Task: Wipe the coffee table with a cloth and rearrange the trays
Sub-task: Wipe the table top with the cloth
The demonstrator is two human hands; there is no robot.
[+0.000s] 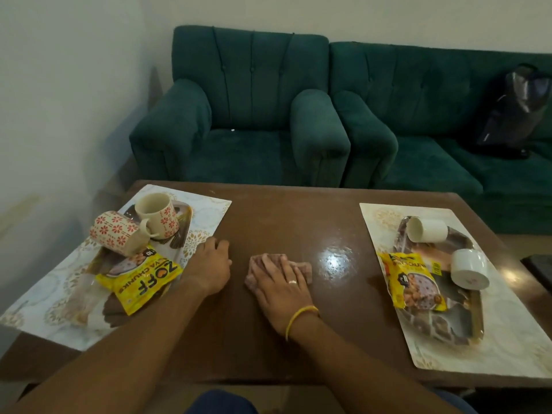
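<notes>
Head view: coffee table (298, 210) spans left to right, a tray (179, 218) on its mat at the left end, another tray (466, 321) at the right. Between them the right hand (280, 282) lies flat on the cloth (301, 268), not gripping; the left hand (210, 264), fingers loosely curled and empty, touches the left mat, so it seems nearer that tray.

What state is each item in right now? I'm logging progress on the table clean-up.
Cloth: flat on the coffee table, under the right hand.
Left hand: empty, resting by the left tray.
Upper patterned mug: tilted, empty.
Lower patterned mug: on its side.
White cups: tipped over on the right tray.
Snack packets: lying flat, one per tray.
</notes>
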